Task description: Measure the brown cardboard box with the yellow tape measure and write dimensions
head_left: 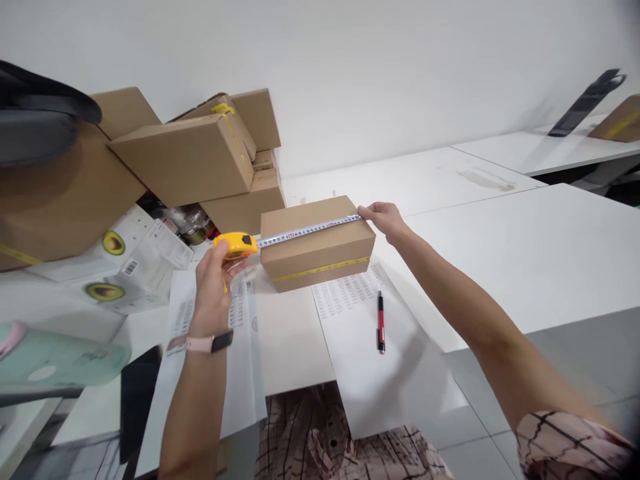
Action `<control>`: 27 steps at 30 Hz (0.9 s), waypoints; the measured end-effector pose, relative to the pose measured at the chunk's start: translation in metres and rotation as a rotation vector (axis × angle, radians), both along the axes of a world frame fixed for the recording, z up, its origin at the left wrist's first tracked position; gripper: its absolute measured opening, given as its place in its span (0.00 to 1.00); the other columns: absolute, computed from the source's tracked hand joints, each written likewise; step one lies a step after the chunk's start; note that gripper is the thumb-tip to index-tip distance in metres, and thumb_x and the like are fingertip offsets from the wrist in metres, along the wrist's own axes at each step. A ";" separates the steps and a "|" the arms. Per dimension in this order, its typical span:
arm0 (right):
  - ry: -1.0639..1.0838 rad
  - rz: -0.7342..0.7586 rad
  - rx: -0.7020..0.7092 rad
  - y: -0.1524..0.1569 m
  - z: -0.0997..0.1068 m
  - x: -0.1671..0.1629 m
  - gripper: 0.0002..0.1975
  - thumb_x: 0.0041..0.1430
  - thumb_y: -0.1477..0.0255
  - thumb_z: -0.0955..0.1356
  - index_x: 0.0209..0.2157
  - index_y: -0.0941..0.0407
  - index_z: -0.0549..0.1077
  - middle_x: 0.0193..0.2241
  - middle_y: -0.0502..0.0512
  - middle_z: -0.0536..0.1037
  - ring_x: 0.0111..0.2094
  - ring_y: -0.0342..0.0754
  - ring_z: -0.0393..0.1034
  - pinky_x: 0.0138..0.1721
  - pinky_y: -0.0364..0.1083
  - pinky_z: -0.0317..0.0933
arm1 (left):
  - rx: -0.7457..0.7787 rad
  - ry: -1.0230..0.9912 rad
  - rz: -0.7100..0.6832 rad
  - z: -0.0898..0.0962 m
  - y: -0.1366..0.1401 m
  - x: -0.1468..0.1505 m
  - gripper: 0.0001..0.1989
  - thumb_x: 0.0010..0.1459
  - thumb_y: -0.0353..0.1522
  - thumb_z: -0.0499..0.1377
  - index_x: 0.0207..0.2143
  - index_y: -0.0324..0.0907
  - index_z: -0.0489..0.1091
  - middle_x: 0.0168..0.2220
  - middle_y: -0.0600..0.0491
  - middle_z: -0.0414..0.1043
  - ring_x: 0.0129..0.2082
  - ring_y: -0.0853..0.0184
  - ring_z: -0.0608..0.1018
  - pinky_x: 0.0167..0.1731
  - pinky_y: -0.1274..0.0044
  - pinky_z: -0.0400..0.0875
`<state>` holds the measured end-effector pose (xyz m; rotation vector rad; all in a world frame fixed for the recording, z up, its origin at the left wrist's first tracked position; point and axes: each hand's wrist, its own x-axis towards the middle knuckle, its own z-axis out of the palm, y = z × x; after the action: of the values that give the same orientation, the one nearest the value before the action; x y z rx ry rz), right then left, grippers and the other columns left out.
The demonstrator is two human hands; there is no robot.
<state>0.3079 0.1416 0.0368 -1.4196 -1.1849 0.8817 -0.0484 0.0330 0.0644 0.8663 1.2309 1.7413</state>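
Observation:
A brown cardboard box [320,250] with a yellow strip along its front sits on the white table. Across its top lies the extended blade of a tape measure [235,245], whose yellow case is gripped in my left hand [213,273] just off the box's left end. My right hand [383,219] pinches the blade's far end at the box's right top edge. Below the box, a red and black pen [381,323] rests on a printed sheet of paper [370,373]. More printed sheets [245,373] lie under my left forearm.
Several cardboard boxes [185,163] are stacked at the back left, above white cartons with avocado pictures [130,260]. A mint-green container [65,353] and a dark flat object [139,400] are at the lower left. At the far right stands another box [620,120] by a black object [585,103].

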 end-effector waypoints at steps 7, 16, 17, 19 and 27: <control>-0.171 0.222 0.204 0.028 0.036 -0.022 0.16 0.64 0.59 0.67 0.28 0.55 0.71 0.30 0.53 0.74 0.35 0.47 0.65 0.43 0.47 0.60 | -0.280 -0.046 -0.528 -0.043 -0.098 0.073 0.28 0.48 0.43 0.70 0.50 0.44 0.71 0.42 0.47 0.79 0.24 0.66 0.79 0.25 0.71 0.77; -0.620 0.328 0.084 0.092 0.040 -0.086 0.17 0.68 0.61 0.61 0.31 0.56 0.73 0.36 0.58 0.78 0.40 0.51 0.68 0.48 0.51 0.59 | -0.258 -0.253 -0.727 -0.033 -0.088 0.146 0.23 0.53 0.47 0.65 0.45 0.42 0.73 0.43 0.46 0.75 0.30 0.61 0.82 0.32 0.68 0.78; -0.644 0.314 0.070 0.098 0.036 -0.088 0.17 0.68 0.62 0.61 0.29 0.55 0.72 0.34 0.58 0.77 0.39 0.51 0.68 0.47 0.50 0.59 | -0.261 -0.277 -0.720 -0.027 -0.085 0.147 0.24 0.52 0.48 0.65 0.46 0.42 0.73 0.45 0.45 0.75 0.29 0.61 0.82 0.32 0.68 0.78; -0.686 0.301 0.056 0.106 0.028 -0.089 0.18 0.67 0.60 0.62 0.25 0.54 0.69 0.29 0.57 0.75 0.36 0.51 0.67 0.45 0.50 0.58 | -0.272 -0.323 -0.716 -0.020 -0.082 0.151 0.27 0.50 0.50 0.65 0.47 0.43 0.72 0.45 0.44 0.76 0.28 0.60 0.82 0.31 0.68 0.77; -0.748 0.353 0.073 0.107 0.021 -0.085 0.23 0.65 0.58 0.62 0.19 0.53 0.55 0.21 0.50 0.62 0.28 0.47 0.58 0.40 0.48 0.55 | -0.321 -0.421 -0.744 -0.023 -0.101 0.181 0.31 0.46 0.53 0.68 0.46 0.46 0.68 0.40 0.46 0.74 0.30 0.56 0.82 0.31 0.65 0.76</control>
<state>0.2228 0.2482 0.0581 -1.5555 -2.0528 0.5241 0.1325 -0.0679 0.0415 0.6087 0.7356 1.0159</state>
